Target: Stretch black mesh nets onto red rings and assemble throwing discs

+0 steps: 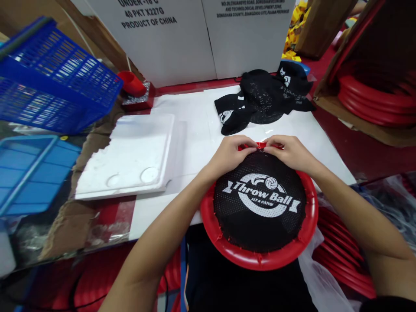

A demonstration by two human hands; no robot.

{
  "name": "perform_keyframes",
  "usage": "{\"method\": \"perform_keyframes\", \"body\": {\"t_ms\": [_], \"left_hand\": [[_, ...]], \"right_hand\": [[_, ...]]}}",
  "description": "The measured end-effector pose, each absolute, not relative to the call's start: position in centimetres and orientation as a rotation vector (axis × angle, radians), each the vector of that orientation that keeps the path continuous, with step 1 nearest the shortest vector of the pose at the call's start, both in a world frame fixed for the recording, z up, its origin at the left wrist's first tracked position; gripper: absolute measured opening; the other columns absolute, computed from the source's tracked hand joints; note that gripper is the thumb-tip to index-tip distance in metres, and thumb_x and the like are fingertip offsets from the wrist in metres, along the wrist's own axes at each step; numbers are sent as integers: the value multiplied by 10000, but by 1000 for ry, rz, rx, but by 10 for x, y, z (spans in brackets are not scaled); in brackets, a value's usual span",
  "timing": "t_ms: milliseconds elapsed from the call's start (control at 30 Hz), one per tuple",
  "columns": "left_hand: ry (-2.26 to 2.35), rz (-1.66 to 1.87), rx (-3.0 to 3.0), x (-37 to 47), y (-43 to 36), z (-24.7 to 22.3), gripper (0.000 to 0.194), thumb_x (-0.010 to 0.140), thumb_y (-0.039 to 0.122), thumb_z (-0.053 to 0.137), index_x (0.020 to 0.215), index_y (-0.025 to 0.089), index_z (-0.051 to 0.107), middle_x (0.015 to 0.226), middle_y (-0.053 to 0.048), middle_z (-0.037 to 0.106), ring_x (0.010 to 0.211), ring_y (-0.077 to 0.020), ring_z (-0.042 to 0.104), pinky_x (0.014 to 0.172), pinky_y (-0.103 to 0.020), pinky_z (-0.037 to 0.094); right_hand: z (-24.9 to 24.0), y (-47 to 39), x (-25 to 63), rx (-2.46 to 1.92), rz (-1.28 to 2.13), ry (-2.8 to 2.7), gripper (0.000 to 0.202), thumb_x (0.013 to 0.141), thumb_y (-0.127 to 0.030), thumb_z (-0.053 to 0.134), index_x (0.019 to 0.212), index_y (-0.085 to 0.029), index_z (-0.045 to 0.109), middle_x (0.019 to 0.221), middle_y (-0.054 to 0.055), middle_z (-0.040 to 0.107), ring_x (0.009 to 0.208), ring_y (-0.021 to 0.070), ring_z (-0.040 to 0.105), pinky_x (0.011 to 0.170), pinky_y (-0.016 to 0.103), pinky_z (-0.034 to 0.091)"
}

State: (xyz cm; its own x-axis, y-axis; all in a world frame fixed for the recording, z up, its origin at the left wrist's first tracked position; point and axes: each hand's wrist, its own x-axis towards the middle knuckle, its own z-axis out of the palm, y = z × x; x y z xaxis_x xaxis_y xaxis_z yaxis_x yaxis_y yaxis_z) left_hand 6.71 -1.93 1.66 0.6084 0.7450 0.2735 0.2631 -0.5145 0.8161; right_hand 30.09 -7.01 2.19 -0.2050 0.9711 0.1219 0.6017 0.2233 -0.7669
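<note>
Your left hand (234, 152) and right hand (286, 151) each have a pinching grip on the far rim of the red ring (311, 203) with black mesh (260, 236), at the near edge of the tabletop (198, 147). You seem to be working the mesh's edge; the next move calls for even fingertip pressure.

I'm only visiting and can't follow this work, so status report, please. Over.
Left grip and right grip: holding far edge of red ring. Black mesh: spans ring, "Throw Ball" print up. Black fabric pile: beyond, not touching ring.
</note>
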Motion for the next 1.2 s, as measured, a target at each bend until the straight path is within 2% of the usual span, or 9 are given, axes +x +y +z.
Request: {"method": "perform_keyframes", "body": {"t_ms": [233, 400, 567, 733, 900, 967, 1067, 1133, 1200], "left_hand": [[940, 680, 2041, 74, -17, 8, 210, 893, 113, 633, 935, 205, 818, 997, -25, 828, 915, -202, 725, 905, -368, 547], [899, 609, 2168, 73, -16, 9, 268, 868, 68, 593, 925, 201, 819, 978, -43, 802, 889, -208, 705, 847, -362, 544], [742, 590, 2298, 63, -21, 9, 298, 969, 122, 539, 1103, 204, 792, 1124, -75, 735, 1020, -212, 691, 966, -379, 553], [744, 412, 2612, 45, -35, 12, 346, 1072, 272, 488, 1341, 210, 697, 1232, -127, 679, 1111, -273, 664, 1031, -456, 547], [1292, 318, 2821, 28, -48, 20, 347, 1025, 185, 433, 1164, 186, 751, 1119, -208, 678, 1086, -402, 645, 907, -549, 572], [1428, 395, 2844, 30, -57, 18, 360, 1036, 232, 459, 1230, 157, 753, 1292, -267, 659, 1273, -488, 586, 1004, -649, 521], [1125, 337, 2907, 46, -72, 7, 538, 1069, 496, 509, 1505, 211, 643, 1648, -224, 474, 1540, -532, 363, 1181, -738, 357], [955, 232, 2882, 59, -79, -3, 674, 1047, 643, 506, 1618, 284, 526, 1749, -167, 347, 1611, -537, 234, 1229, -777, 242], [959, 171, 2841, 68, -80, -9, 718, 1046, 678, 485, 1659, 305, 453, 1776, -161, 275, 1630, -550, 159, 1233, -811, 162]], "right_hand": [[5, -67, 293, -1558, 605, -1937, 138, 914, -241, 641, 792, -224, 704, 874, 45, 734, 833, 223, 643, 799, 391, 484], [6, -64, 296, -1560, 705, -1981, 105, 879, -220, 658, 787, -227, 706, 913, 50, 740, 847, 226, 656, 807, 393, 508], [4, -60, 299, -1536, 700, -1982, 79, 861, -191, 665, 839, -230, 729, 934, 44, 747, 880, 230, 679, 847, 397, 523], [-3, -77, 314, -1363, 493, -1991, 160, 1023, -336, 590, 1048, -247, 721, 1157, 92, 751, 1060, 249, 702, 949, 435, 566], [19, -112, 398, -1558, -116, -1969, 296, 1071, -358, 526, 1270, -205, 683, 1466, 184, 646, 1368, 303, 596, 1168, 517, 482], [44, -123, 444, -1695, -422, -1883, 299, 1082, -372, 489, 1155, -195, 718, 1400, 191, 691, 1320, 329, 619, 1142, 528, 479], [86, -122, 506, -1933, -619, -1723, 414, 1106, -425, 381, 1033, -205, 725, 985, 143, 776, 962, 300, 718, 922, 449, 538], [105, -106, 536, -2116, -703, -1553, 489, 1111, -444, 311, 1141, -174, 718, 910, 154, 761, 846, 299, 707, 822, 421, 515], [110, -83, 556, -2273, -750, -1490, 510, 1108, -407, 296, 1317, -128, 668, 968, 196, 763, 894, 325, 706, 840, 434, 489]]}}
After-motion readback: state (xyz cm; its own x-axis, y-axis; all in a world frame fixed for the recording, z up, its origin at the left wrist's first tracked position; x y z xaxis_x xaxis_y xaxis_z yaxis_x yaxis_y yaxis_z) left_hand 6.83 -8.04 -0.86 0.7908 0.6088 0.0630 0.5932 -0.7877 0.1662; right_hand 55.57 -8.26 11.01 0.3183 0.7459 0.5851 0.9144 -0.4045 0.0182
